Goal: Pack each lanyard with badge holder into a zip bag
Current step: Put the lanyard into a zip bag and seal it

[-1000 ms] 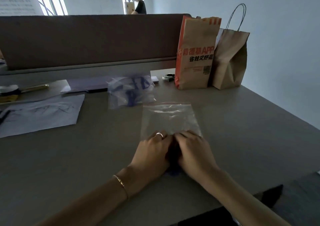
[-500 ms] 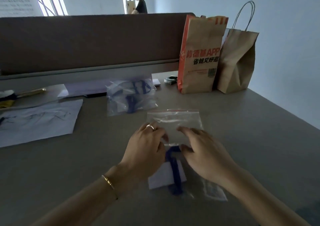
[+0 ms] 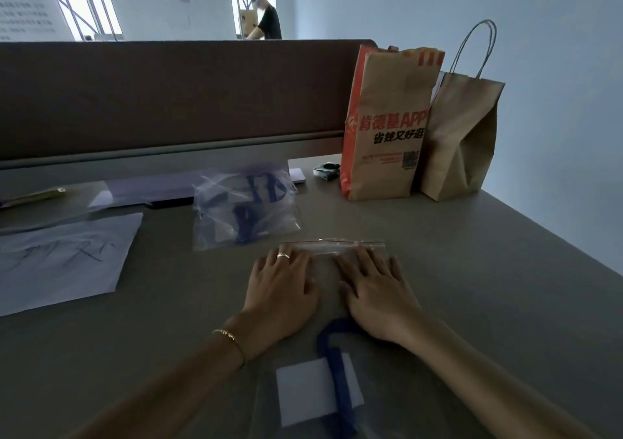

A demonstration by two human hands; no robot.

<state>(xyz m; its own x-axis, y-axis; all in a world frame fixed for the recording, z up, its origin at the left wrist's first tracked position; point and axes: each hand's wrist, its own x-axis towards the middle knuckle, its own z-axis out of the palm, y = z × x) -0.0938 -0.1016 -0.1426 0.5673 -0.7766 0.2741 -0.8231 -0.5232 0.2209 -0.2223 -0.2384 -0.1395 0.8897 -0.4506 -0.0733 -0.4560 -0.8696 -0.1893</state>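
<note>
Left hand [image 3: 281,288] and right hand [image 3: 374,287] lying flat side by side on the grey counter [image 3: 472,287], fingers straight and spread, pressing down on a clear zip bag [image 3: 332,253]; gripping nothing. Red zip strip of that bag just past the fingertips. Nearer than the wrists, between the forearms, a blue lanyard [image 3: 337,371] looped over its badge holder [image 3: 303,391] with a white card inside; hard to tell whether these already sit inside clear plastic. Beyond the left hand, a filled zip bag [image 3: 246,213] with blue lanyard inside. Far to the left, a white sheet of paper [image 3: 60,263] with scribbles. Beyond the right hand, a printed paper bag [image 3: 387,125] standing upright, a plain brown handled bag [image 3: 462,138] touching its right side.
</note>
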